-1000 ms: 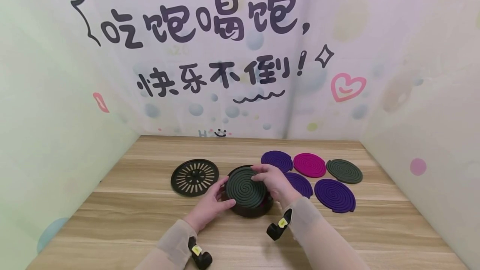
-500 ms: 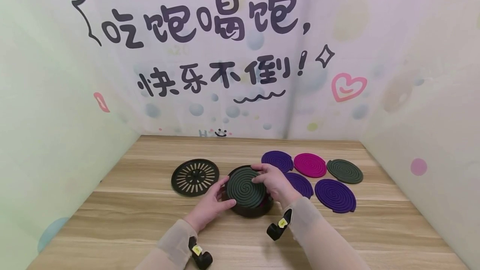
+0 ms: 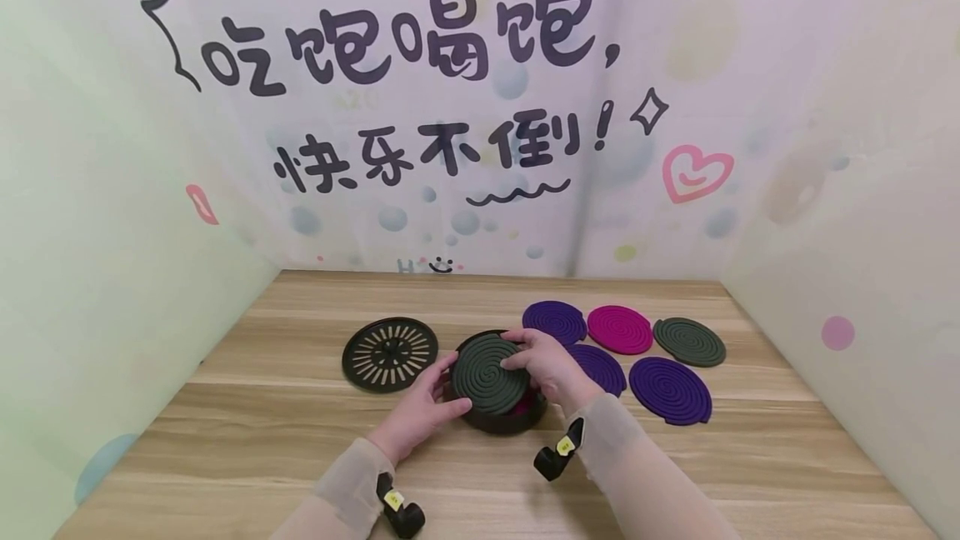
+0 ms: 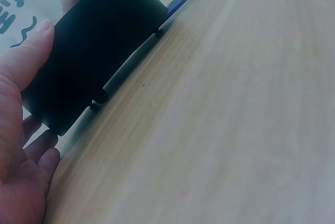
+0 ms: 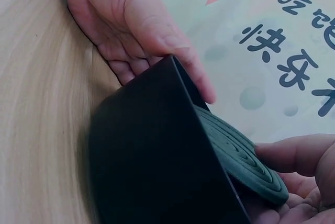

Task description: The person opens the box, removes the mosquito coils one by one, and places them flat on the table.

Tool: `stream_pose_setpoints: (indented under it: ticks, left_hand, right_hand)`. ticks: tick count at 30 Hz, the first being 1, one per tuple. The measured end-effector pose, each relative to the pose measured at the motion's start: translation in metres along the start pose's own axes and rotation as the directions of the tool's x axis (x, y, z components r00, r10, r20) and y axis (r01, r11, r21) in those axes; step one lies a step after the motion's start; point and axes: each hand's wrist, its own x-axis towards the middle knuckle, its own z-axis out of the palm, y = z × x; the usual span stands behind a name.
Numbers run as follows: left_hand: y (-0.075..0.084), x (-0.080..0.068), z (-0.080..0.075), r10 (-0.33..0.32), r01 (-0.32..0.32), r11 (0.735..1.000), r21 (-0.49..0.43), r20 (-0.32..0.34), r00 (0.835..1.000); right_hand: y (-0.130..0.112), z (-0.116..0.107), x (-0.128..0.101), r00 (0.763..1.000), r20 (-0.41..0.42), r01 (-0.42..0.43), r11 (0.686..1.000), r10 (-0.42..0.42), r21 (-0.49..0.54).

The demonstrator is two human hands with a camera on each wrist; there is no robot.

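A dark green mosquito coil (image 3: 489,377) lies tilted in the mouth of a round black coil box (image 3: 502,423) on the table. My right hand (image 3: 557,372) pinches the coil's far right edge between thumb and fingers. Around the left side of the box, my left hand (image 3: 422,408) grips with thumb in front and fingers behind. Something magenta (image 3: 525,403) shows inside the box under the coil. The right wrist view has the green coil (image 5: 243,164) partly sticking out past the box rim. In the left wrist view the box wall (image 4: 99,46) hides the coil.
A slotted black lid (image 3: 390,355) lies left of the box. Right of it lie several coils, including a magenta one (image 3: 619,330), a green one (image 3: 689,342) and a purple one (image 3: 670,391). Printed cloth walls (image 3: 465,232) enclose the table's back and sides.
The green coil has tilted slightly, its right edge rising, and more magenta shows beneath it. My right fingers have shifted a little with it; the left hand holds the box as before.
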Motion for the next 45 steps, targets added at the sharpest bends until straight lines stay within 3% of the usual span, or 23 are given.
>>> stream_pose_setpoints:
  ticks: [7,16,23,45]
  left_hand:
    - [0.0,0.0,0.0,0.002,-0.002,1.0,-0.004,0.006,1.0]
    - [0.001,0.0,-0.001,-0.008,0.008,1.0,-0.011,0.01,1.0]
    - [-0.002,0.001,0.0,-0.01,0.01,1.0,-0.013,0.005,1.0]
    - [-0.004,0.002,0.0,0.002,-0.002,1.0,-0.001,0.001,1.0]
  right_hand:
    - [0.0,0.001,0.0,1.0,0.031,0.0,0.999,-0.001,0.054]
    - [0.0,-0.003,0.001,1.0,-0.002,0.009,0.996,-0.009,0.086]
    - [-0.003,-0.012,0.002,0.999,-0.034,0.019,0.985,-0.013,0.169]
    - [0.005,-0.083,-0.017,0.998,-0.035,0.057,0.929,-0.047,0.365]
